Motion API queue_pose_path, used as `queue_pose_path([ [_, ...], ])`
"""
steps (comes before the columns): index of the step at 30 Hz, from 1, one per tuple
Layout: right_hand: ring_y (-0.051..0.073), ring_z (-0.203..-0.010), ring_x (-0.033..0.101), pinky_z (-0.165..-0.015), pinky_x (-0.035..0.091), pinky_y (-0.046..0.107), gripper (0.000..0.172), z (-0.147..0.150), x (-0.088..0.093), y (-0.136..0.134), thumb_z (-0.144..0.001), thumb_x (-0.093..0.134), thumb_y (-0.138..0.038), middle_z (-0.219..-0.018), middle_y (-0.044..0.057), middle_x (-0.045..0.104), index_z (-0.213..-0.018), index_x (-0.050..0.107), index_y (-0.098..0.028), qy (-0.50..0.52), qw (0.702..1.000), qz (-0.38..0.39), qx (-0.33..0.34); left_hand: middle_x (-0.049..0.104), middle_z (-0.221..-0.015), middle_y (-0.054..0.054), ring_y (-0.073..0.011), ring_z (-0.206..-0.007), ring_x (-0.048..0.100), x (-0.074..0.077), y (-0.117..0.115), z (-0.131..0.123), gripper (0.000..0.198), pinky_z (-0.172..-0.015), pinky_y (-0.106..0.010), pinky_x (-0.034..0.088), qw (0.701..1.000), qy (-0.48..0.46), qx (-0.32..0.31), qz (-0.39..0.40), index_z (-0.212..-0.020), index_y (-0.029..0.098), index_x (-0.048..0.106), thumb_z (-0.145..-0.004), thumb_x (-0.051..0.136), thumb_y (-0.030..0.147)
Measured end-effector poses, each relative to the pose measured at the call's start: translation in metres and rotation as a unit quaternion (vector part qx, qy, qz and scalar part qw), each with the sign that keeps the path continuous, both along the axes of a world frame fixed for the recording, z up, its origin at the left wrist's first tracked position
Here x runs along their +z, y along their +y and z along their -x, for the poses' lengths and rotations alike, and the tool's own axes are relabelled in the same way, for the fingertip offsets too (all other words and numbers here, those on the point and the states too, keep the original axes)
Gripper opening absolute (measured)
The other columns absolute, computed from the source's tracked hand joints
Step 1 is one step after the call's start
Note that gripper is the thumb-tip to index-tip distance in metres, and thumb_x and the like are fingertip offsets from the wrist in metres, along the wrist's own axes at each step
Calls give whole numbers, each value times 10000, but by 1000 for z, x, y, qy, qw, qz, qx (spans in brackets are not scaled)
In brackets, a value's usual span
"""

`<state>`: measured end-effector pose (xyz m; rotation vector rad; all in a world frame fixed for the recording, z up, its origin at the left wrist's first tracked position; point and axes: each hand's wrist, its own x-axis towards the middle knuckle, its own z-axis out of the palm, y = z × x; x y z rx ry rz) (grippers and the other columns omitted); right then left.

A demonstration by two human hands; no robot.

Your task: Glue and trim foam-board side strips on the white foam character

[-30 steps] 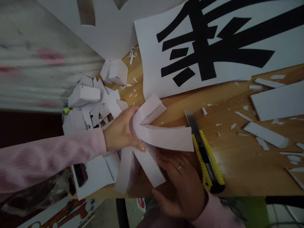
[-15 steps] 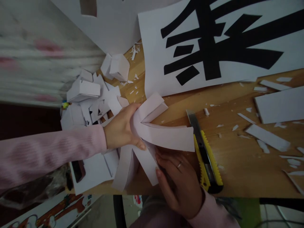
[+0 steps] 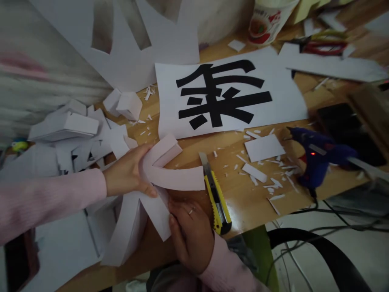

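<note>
My left hand [image 3: 129, 174] grips a white three-dimensional foam-board shape [image 3: 164, 172] at the point where its strokes join, thumb on top. Below it, my right hand [image 3: 190, 237], with a ring on one finger, has its fingers pressed against the lower stroke of the same shape near the table's front edge. A yellow and black utility knife [image 3: 216, 194] with its blade out lies just right of both hands on the wooden table [image 3: 243, 202].
A white sheet printed with a large black character [image 3: 221, 95] lies behind the hands. A pile of white offcuts [image 3: 82, 129] sits at the left. A blue glue gun [image 3: 316, 156] stands at the right among scraps. A cut-out white board [image 3: 127, 44] leans at the back.
The camera has pulled back and turned right, so the glue gun and the far end of the table come into view. Both hands keep their hold on the white shape.
</note>
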<state>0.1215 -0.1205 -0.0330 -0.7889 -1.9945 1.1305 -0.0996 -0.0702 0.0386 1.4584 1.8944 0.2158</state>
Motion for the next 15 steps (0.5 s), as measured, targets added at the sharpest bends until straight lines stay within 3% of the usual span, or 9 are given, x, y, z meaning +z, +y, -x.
queue_pose_path([
  [5,230,-985,654,-864,534,386,229,-3,-4,-7,-921,468,-200,-1072,117,703,-1107,586,-137,24,999,16,-19,544,-1239,-89,-341,-1140,515,5,1,-2,1037,-992,-467,409,1000,7,-12,9,-1277,173,421,-389,859,480],
  [10,216,-1170,579,-928,500,343,387,-32,5,-16,-935,433,-201,-1271,149,616,-1304,470,-92,7,999,-32,33,520,-1250,-97,-336,-1180,493,11,4,-3,993,-1019,-479,391,998,27,-45,40,-1256,187,422,-416,850,496],
  [13,163,-923,654,-804,498,275,200,-57,11,-17,-949,438,-202,-986,54,722,-1078,591,-192,53,997,-34,-37,510,-1271,-99,-334,-1199,484,9,3,-1,1014,-1037,-490,378,998,28,-38,45,-1276,205,394,-419,854,491],
  [15,139,-682,617,-651,462,248,178,-71,13,-13,-966,432,-230,-708,-3,679,-878,586,-221,54,995,-35,-82,507,-1290,-100,-328,-1209,480,8,3,0,1030,-1045,-490,373,998,25,-30,48,-1297,214,372,-427,852,483],
])
